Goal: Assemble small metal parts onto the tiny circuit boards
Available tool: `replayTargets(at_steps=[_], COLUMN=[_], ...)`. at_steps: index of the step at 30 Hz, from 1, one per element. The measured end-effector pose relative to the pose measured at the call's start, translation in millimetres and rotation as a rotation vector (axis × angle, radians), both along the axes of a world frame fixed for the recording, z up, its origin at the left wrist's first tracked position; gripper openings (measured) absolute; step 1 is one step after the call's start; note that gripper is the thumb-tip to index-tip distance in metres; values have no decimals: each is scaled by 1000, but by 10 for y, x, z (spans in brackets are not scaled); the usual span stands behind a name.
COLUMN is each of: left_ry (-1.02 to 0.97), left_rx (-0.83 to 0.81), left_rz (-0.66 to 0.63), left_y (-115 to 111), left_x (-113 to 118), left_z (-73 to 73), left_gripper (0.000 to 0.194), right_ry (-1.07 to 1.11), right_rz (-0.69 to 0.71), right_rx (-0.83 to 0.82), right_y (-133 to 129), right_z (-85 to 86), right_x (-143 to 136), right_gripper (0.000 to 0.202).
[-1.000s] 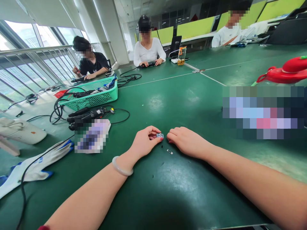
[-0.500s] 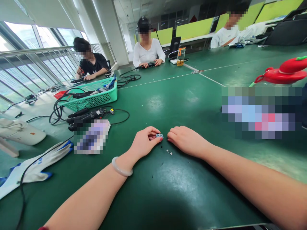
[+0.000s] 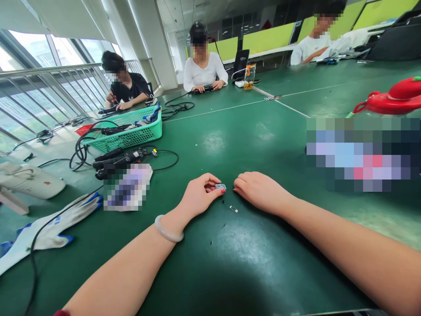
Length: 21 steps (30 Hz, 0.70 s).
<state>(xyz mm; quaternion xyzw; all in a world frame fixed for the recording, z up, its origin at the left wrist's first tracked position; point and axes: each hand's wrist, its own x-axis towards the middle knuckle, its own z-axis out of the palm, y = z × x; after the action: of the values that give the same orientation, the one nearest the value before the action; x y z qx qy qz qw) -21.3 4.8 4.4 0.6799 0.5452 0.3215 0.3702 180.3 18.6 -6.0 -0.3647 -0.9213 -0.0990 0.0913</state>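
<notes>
My left hand (image 3: 203,193) rests on the green table, thumb and fingers pinched around a small blue-and-white part (image 3: 220,187) that looks like a tiny circuit board. Just to its right lies my right hand (image 3: 258,189), palm down with the fingers curled under; whatever those fingers hold, if anything, is hidden. A narrow gap separates the two hands. In front of them a small metal frame-like piece (image 3: 233,209) lies flat on the table. Near my left thumb is a tiny black bit (image 3: 222,202), and another black speck (image 3: 211,242) sits closer to me.
To the left are a white-and-blue glove (image 3: 49,230), black corded tools (image 3: 120,161) and a green basket (image 3: 128,136) of tools and cables. A red-lidded bottle (image 3: 388,100) stands at right. Several people sit around the table, one in white (image 3: 205,72) across from me.
My right hand has drawn slightly away to the right, widening the gap to the part in my left hand. The left hand keeps its pinch. The view has shifted a little.
</notes>
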Motion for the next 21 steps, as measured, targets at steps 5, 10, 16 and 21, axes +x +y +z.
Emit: replayTargets(at_steps=[5, 10, 16, 21], left_ry=[44, 41, 3, 17], left_rx=[-3, -1, -6, -13], left_rz=[17, -37, -70, -69], left_y=[-1, -15, -29, -38], left_x=[1, -4, 7, 18], left_z=[24, 18, 29, 38], left_gripper=[26, 28, 28, 28], right_ry=[38, 260, 410, 445], right_rz=[-5, 4, -18, -63], right_rx=[-33, -123, -163, -126], right_y=[-11, -74, -105, -107], right_z=[-11, 10, 27, 33], right_x=[-3, -17, -35, -29], right_gripper=[21, 19, 18, 19])
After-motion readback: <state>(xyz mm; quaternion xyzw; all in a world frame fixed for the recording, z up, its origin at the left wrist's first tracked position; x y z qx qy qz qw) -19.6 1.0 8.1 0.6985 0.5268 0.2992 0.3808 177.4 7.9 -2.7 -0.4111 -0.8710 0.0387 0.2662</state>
